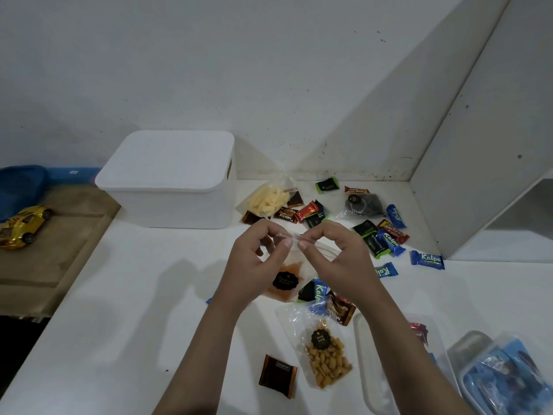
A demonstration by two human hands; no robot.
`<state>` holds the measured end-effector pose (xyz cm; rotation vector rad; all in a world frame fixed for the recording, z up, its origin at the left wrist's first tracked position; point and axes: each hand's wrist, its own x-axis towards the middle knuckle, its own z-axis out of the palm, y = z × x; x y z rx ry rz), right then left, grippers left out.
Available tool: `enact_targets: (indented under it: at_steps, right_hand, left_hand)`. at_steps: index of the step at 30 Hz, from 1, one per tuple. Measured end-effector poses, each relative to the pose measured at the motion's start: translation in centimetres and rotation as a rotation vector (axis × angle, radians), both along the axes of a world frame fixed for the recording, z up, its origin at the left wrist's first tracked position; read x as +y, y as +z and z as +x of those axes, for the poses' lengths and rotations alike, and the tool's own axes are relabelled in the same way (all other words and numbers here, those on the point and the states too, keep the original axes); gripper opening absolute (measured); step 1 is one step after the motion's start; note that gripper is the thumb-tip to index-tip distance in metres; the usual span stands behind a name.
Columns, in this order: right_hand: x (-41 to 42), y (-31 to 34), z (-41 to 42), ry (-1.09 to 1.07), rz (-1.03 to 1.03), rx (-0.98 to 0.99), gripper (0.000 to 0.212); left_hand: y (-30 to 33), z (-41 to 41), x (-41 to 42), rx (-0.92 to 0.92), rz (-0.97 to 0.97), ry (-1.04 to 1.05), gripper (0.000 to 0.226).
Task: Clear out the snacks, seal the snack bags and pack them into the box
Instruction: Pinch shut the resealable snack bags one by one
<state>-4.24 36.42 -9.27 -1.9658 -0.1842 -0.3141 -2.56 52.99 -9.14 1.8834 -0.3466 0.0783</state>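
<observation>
My left hand [257, 259] and my right hand [332, 253] both pinch the top strip of a clear snack bag [284, 280] with orange-brown contents and a black label, held just above the white table [134, 310]. A lidded white box [170, 178] stands behind, to the left. A clear bag of golden snacks [324, 354] lies near my right forearm. A bag of pale sticks [266, 199] leans beside the box. A bag of dark snacks [362, 205] lies further right.
Several small wrapped candies lie scattered, blue ones [426, 259] at the right and a brown one [278, 375] near the front. Clear plastic containers [502, 375] sit at the front right. A yellow toy car [24, 226] rests on a wooden surface at left. White shelving [478, 175] rises at right.
</observation>
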Motion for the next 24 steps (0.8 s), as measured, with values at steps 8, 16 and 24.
enact_targets:
  at_steps: [8, 16, 24]
  right_hand:
    - [-0.1, 0.6, 0.0, 0.008, -0.009, 0.003, 0.015]
    - [0.0, 0.8, -0.2, 0.020, -0.019, -0.038, 0.017]
    - [-0.3, 1.4, 0.0, 0.026, -0.090, -0.087, 0.008]
  left_hand:
    - [0.7, 0.1, 0.0, -0.037, 0.013, -0.004, 0.005]
    - [0.8, 0.0, -0.6, -0.113, 0.028, -0.002, 0.007]
    - [1.3, -0.2, -1.0, -0.142, 0.038, -0.015, 0.006]
